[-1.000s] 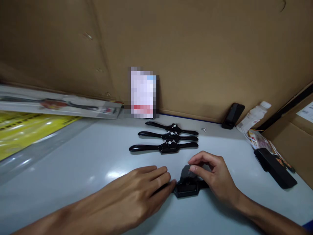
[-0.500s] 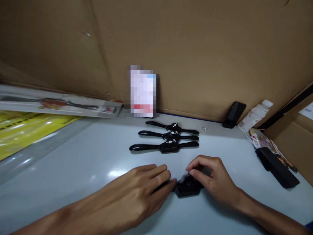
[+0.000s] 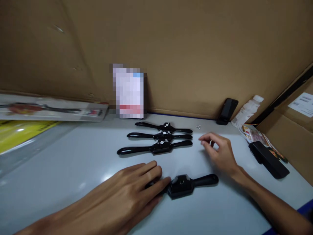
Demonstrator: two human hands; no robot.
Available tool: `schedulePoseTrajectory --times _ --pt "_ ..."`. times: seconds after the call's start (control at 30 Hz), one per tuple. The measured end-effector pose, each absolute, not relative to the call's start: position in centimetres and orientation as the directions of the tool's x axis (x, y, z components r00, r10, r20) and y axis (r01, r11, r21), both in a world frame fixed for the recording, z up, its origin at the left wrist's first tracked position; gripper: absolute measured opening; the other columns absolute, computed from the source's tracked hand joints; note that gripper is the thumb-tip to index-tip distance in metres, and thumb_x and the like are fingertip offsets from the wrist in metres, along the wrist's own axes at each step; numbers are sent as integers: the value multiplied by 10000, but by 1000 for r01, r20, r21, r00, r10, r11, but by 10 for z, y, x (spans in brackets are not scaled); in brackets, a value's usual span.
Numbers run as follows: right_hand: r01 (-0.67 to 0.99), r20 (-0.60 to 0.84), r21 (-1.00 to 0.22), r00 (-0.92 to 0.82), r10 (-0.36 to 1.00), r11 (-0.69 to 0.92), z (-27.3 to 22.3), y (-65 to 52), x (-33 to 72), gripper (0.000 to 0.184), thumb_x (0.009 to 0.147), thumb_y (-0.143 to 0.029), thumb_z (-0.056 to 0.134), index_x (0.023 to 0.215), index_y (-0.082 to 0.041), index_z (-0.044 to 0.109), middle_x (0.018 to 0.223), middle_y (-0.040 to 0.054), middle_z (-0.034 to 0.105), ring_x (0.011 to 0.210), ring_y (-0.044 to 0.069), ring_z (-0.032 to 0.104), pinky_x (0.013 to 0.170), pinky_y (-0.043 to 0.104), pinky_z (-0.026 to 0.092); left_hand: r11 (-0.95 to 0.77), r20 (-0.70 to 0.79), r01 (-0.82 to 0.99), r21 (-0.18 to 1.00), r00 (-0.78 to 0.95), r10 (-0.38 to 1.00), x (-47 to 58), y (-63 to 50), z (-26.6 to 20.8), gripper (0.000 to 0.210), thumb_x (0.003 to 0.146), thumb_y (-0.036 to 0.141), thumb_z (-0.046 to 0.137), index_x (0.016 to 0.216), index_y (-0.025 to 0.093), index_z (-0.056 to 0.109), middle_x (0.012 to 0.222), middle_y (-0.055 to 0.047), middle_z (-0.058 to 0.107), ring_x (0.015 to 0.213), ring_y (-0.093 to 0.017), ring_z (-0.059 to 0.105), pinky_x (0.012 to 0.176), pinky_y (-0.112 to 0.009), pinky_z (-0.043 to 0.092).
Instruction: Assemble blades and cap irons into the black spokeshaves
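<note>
A black spokeshave [image 3: 181,186] lies near the front of the table, with a round hole showing in the middle of its body. My left hand [image 3: 137,189] is closed around its left handle, which the fingers mostly hide. Off the spokeshave and behind its right handle hovers my right hand [image 3: 220,153], fingers curled but apart, with nothing seen in them. A small silver thumbscrew [image 3: 198,126] lies just beyond those fingertips. Three more black spokeshaves, the nearest spokeshave [image 3: 162,147] among them, lie in a row behind, each with silver parts on its body.
A blurred-out upright panel [image 3: 130,93] leans against the cardboard wall [image 3: 183,58]. At the back right stand a dark phone [image 3: 227,111] and a plastic bottle [image 3: 248,111]. A black holder-like object [image 3: 269,160] lies on the right; a packaged item [image 3: 53,109] is on the left.
My right hand has left the spokeshave's body and moved back toward the thumbscrew, uncovering the right handle. My left hand keeps its hold. The view has shifted slightly to the right.
</note>
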State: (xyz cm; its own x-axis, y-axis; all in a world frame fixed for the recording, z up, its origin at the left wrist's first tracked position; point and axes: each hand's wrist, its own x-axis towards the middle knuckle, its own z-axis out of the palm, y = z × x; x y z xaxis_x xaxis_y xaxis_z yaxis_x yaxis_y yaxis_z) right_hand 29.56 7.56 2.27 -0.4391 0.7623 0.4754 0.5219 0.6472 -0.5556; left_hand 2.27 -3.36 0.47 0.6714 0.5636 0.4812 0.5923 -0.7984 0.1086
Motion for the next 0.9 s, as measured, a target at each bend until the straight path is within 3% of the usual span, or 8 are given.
schedulePoseTrajectory --times 0.1,0.2,0.27,0.37,0.47,0.6,0.73,0.9 --pt "701 480 -372 -415 773 608 9 112 316 192 965 -190 566 1056 -177 735 1004 112 749 930 271 685 873 426 559 -798 477 590 122 670 569 23 -33 5 331 1077 150 373 1144 176 695 923 -70 672 782 -222 605 670 -347 489" --pt "753 433 -204 -504 747 626 -5 137 328 382 1006 -278 564 1355 -163 666 1359 182 683 1263 350 609 1092 541 487 -791 470 598 129 666 579 25 -33 5 347 1076 147 355 1144 177 694 910 -70 665 780 -232 609 661 -361 490" --pt "716 393 -172 -580 713 677 -11 147 329 494 1052 -331 507 1519 -179 552 1568 178 548 1437 343 503 1191 561 413 -788 457 599 142 667 589 26 -35 4 329 1063 139 379 1141 180 696 897 -64 657 762 -231 605 648 -365 483" --pt "652 334 -164 -670 663 741 -14 153 325 532 1091 -354 438 1585 -164 485 1649 166 463 1538 327 396 1241 571 355 -781 441 603 159 665 603 27 -36 4 276 1031 124 453 1148 180 696 888 -52 651 756 -225 604 651 -359 482" --pt "638 315 -141 -696 646 757 -10 151 321 461 1091 -285 436 1495 -127 590 1540 180 590 1451 336 495 1191 557 418 -777 451 617 127 662 599 26 -36 4 287 1017 126 494 1228 169 683 929 -62 673 803 -230 619 692 -357 502" --pt "668 296 -67 -696 654 741 3 135 321 344 1055 -125 457 1254 -152 736 1261 151 754 1147 293 645 1008 457 530 -789 451 612 58 689 568 23 -35 5 461 1002 105 466 1443 169 585 986 -77 684 833 -232 633 714 -350 515" --pt "723 215 20 -677 704 690 17 117 322 288 1018 -55 491 1040 -143 765 1038 144 741 974 258 661 854 369 521 -805 386 592 40 734 559 22 -34 9 579 950 54 469 1493 230 561 955 -63 658 781 -220 617 661 -325 502" --pt "724 145 62 -688 711 687 24 113 323 270 991 -20 496 1017 -121 745 1005 144 707 903 240 650 808 353 491 -812 350 581 54 750 561 21 -34 10 520 986 64 427 1450 218 606 949 -73 644 780 -221 623 637 -321 507"
